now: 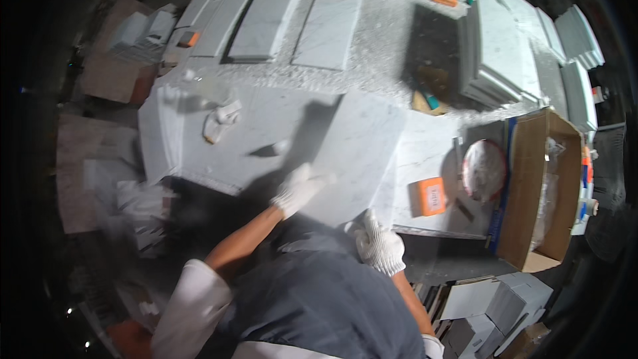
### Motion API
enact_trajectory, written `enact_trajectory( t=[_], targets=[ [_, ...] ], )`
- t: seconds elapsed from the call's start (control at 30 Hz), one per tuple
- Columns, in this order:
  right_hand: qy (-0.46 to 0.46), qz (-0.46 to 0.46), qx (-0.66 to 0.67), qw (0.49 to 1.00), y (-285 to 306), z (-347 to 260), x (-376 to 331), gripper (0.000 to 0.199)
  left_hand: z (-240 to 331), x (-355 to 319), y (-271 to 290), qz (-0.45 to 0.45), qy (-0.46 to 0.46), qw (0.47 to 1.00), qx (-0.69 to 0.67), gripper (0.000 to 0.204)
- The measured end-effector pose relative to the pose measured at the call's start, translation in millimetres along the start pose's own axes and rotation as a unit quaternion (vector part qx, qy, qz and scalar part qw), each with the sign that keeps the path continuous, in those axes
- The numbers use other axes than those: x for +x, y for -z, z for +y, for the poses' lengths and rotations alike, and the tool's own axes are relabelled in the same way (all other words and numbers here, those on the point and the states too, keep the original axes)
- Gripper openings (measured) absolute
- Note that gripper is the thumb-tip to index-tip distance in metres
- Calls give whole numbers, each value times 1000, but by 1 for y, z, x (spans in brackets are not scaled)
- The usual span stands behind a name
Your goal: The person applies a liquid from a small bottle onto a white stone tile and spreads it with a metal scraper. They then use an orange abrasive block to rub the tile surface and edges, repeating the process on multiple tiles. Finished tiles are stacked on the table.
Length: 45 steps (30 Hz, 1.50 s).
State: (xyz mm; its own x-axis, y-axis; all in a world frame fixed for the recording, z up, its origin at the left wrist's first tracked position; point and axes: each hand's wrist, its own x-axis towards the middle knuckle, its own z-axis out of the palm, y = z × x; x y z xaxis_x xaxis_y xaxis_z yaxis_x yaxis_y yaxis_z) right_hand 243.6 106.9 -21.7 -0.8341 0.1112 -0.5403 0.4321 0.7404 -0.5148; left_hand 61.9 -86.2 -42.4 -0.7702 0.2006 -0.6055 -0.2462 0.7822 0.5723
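Note:
A white marble tile (359,149) with grey veining lies in front of me on the pale work surface. Over its near left part is my left hand (300,189), in a white knit glove, fingers stretched out and somewhat blurred by motion. My right hand (380,246), gloved the same way, is closed at the tile's near right corner, its thumb pointing up along the edge; the fingertips are partly hidden. To the right sits an orange block (432,197) with a pale label. A crumpled white cloth or glove (222,121) rests farther left.
A round red-rimmed dish (484,170) and an open cardboard box (539,189) stand at the right. Behind are stacked marble tiles (495,50) and several flat ones, including a pale tile (327,32). White boxes (472,299) sit low at the right.

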Motion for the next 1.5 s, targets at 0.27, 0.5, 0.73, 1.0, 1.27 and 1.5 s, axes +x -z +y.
enact_trajectory(
  t=[0.27, 0.5, 0.73, 1.0, 1.27, 1.5],
  targets=[
    [13, 152, 370, 916, 15, 44, 20, 56, -17, -8, -15, 31, -66, 965, -253, 48],
    [51, 334, 410, 847, 13, 39, 51, 48, 27, 14, 60, 90, -192, 946, -247, 36],
    [187, 386, 200, 881, 1, 1, 88, 59, 62, 141, 186, 181, -168, 922, -298, 29],
    [159, 391, 65, 904, 5, -10, 100, 55, 38, 273, 301, 227, -124, 940, -221, 31],
    [155, 386, 41, 908, 0, -8, 104, 55, -13, 372, 352, 174, -115, 951, -230, 36],
    [166, 388, 28, 906, 1, -7, 105, 57, -59, 444, 357, 259, -130, 938, -189, 45]
  ],
)
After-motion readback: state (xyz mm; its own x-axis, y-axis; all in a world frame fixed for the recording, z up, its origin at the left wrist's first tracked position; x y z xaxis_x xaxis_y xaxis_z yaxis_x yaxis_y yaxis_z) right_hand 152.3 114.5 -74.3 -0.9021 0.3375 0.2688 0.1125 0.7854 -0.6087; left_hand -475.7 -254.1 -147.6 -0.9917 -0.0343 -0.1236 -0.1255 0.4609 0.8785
